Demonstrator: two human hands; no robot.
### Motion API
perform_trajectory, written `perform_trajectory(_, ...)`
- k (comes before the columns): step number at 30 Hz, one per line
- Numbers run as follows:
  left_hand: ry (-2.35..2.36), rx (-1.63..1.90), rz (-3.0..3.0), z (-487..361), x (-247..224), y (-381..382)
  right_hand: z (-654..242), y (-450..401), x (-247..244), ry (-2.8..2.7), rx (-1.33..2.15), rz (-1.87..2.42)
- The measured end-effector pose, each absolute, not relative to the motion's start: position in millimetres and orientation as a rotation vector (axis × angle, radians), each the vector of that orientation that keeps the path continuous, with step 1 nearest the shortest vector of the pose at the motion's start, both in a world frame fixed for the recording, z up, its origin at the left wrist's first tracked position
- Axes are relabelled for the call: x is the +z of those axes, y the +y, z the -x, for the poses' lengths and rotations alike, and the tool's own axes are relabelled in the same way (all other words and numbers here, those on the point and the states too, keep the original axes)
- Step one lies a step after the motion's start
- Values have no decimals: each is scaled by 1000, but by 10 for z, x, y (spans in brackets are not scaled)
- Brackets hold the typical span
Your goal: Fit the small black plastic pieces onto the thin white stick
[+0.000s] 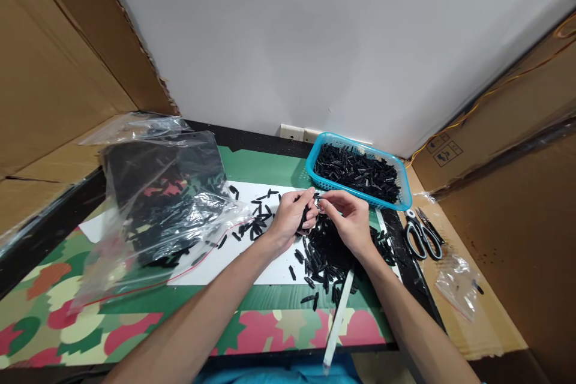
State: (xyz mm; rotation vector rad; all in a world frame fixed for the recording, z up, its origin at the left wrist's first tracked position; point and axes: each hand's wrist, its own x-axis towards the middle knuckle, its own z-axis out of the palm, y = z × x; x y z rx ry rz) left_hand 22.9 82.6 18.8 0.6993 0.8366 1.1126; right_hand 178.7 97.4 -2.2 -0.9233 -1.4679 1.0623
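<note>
My left hand (291, 216) is closed around a few small black plastic pieces, its fingertips meeting those of my right hand (350, 218). My right hand pinches one small black piece (317, 200) between thumb and forefinger, right against the left hand. Both hands hover over a heap of black pieces (324, 253) lying on a white sheet (234, 258). More loose black pieces (257, 217) are scattered to the left of my hands.
A blue basket (404, 198) full of black pieces stands at the back right. Scissors (420, 237) and a small snipper (427, 225) lie to the right. A large clear plastic bag (157, 204) of black parts sits at the left. A white strip (337, 321) leans over the front edge. Cardboard walls flank both sides.
</note>
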Motion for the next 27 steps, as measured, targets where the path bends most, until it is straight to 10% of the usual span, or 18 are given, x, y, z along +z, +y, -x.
perform_trajectory(27, 860, 1101, -674, -238, 201, 833, -1797, 946, 21, -1536, 1068, 925)
